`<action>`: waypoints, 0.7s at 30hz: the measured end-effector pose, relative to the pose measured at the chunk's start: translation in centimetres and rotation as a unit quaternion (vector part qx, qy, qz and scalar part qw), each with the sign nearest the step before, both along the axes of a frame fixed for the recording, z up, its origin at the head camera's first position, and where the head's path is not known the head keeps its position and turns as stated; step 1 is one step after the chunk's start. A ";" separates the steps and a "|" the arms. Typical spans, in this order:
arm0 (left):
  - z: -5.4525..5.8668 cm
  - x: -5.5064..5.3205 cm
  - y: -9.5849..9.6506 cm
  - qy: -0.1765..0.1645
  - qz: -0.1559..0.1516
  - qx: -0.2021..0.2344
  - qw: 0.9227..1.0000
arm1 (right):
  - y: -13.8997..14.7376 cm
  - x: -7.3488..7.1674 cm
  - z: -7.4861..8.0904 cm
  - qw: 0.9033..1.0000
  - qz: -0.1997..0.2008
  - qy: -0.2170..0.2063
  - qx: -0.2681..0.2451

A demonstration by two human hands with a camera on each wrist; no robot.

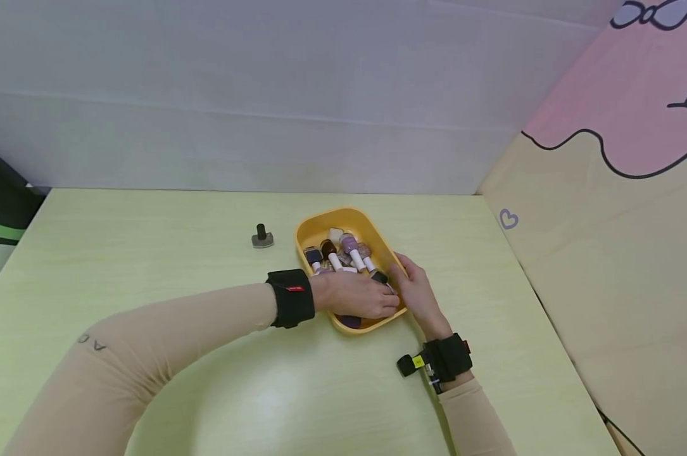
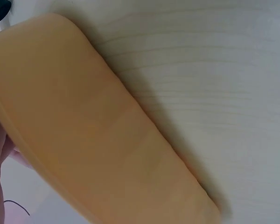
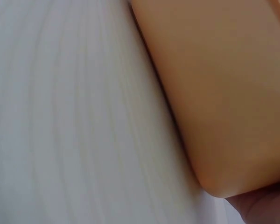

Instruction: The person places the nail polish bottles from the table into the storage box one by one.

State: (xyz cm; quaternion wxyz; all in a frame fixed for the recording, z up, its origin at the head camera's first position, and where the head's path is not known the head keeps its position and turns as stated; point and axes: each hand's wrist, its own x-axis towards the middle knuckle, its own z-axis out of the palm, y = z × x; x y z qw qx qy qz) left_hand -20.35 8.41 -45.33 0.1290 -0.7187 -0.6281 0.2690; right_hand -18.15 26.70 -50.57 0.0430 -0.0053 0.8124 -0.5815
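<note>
A yellow plastic basket (image 1: 371, 228) stands on the table, holding several small nail polish bottles (image 1: 349, 243) with white caps and purple, brown or dark bodies. My left hand (image 1: 360, 296) reaches over the basket's near left side, its fingers bent down among the bottles. A dark bottle (image 1: 379, 277) lies right by its thumb; whether the fingers pinch it is hidden. At the right side, my right hand (image 1: 417, 291) grips the basket's rim, thumb towards the inside. Both wrist views are mostly filled by the basket's outer wall (image 2: 93, 121), (image 3: 224, 93).
Left of the basket, a small grey item with an upright black stem (image 1: 261, 237) stands on the pale wood-grain table (image 1: 252, 386). A white sheet (image 1: 263, 95) hangs along the back edge, and a printed pink and beige panel (image 1: 599, 209) borders the right side.
</note>
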 end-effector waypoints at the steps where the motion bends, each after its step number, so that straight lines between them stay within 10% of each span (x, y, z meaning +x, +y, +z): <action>1: 0.0 0.0 0.0 -0.001 0.002 0.000 1.000 | 0.0 0.0 0.0 1.000 0.000 0.000 0.000; 21: 0.2 -0.2 -1.0 -0.029 0.055 0.016 0.998 | 0.0 0.1 0.0 1.000 0.004 0.000 0.001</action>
